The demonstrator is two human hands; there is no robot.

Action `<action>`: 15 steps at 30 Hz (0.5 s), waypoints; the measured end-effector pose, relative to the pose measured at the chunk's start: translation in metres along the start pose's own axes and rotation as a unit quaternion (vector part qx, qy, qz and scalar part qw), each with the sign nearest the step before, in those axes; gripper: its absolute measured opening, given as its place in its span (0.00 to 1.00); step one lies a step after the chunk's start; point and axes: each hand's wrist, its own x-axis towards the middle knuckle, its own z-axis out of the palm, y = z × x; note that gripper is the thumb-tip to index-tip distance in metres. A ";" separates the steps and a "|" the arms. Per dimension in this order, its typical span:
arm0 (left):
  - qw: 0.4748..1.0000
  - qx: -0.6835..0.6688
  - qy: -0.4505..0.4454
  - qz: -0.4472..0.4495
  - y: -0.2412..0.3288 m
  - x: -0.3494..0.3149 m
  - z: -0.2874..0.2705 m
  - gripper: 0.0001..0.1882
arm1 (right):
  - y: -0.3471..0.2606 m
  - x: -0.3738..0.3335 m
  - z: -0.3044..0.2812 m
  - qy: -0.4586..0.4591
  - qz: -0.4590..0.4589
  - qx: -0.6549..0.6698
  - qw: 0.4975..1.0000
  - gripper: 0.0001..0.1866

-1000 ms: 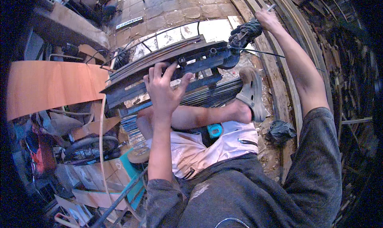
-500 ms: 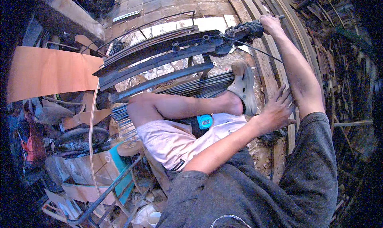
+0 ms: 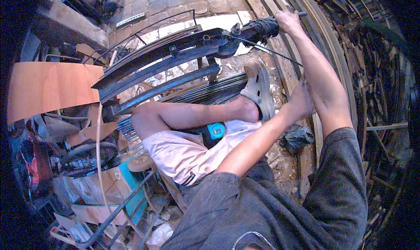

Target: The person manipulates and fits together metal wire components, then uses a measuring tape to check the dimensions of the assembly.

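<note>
At the upper right, my right hand [image 3: 288,22] is closed round the end of a metal lever [image 3: 302,14]. The lever joins a dark, black-wrapped metal mechanism [image 3: 227,46] at the end of a steel angle frame [image 3: 153,68]. A thin metal rod [image 3: 267,51] slants from that mechanism to my right forearm and is lost behind it. My left hand [image 3: 301,99] is beside the right forearm, near the rod's line. Blur and the forearm obscure its fingers, so I cannot make out any hold on the rod.
Under my bent leg lies a bundle of thin rods [image 3: 210,92]. A blue tape measure [image 3: 215,130] is at my shorts. Long wooden planks [image 3: 323,48] run along the right. A wooden sheet [image 3: 54,90] and a bicycle wheel [image 3: 89,158] are at the left.
My left hand has moved up along the right forearm, its spread fingers now blurred. The right hand keeps its hold on the lever. The view has shifted slightly.
</note>
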 end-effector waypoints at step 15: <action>0.909 0.390 -0.007 0.146 -0.051 -0.005 0.021 0.37 | 0.007 0.004 0.000 -0.042 -0.018 0.005 0.999 0.09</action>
